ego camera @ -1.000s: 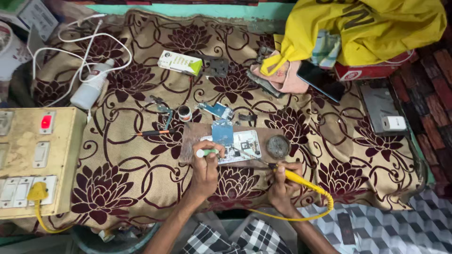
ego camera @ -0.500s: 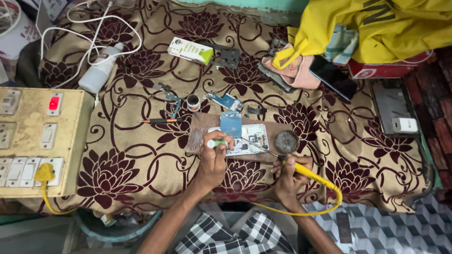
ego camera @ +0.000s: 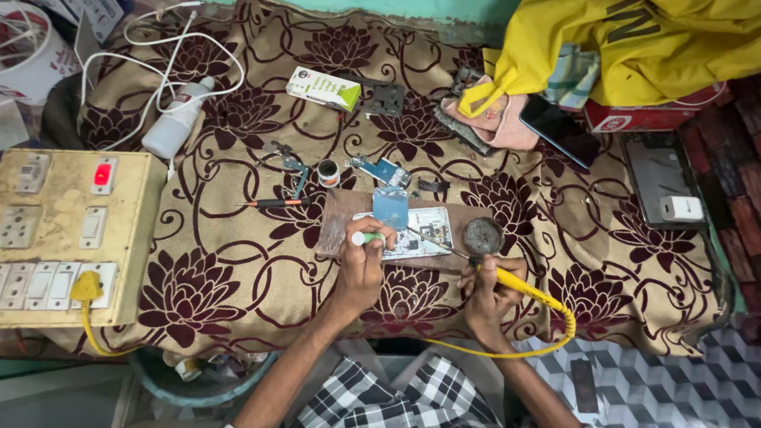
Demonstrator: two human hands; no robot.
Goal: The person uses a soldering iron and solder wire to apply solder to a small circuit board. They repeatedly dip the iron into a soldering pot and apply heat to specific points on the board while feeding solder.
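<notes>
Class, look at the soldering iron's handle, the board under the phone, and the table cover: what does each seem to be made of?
Soldering iron handle: likely plastic, smooth glossy yellow.
Board: probably wood, dull brown, worn, flat.
Cover: woven cloth, faintly shiny, with creases and a maroon flower pattern.

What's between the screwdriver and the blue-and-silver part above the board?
In the head view, a small round pot stands between the screwdriver and the blue-and-silver part, on the floral cloth.
</notes>
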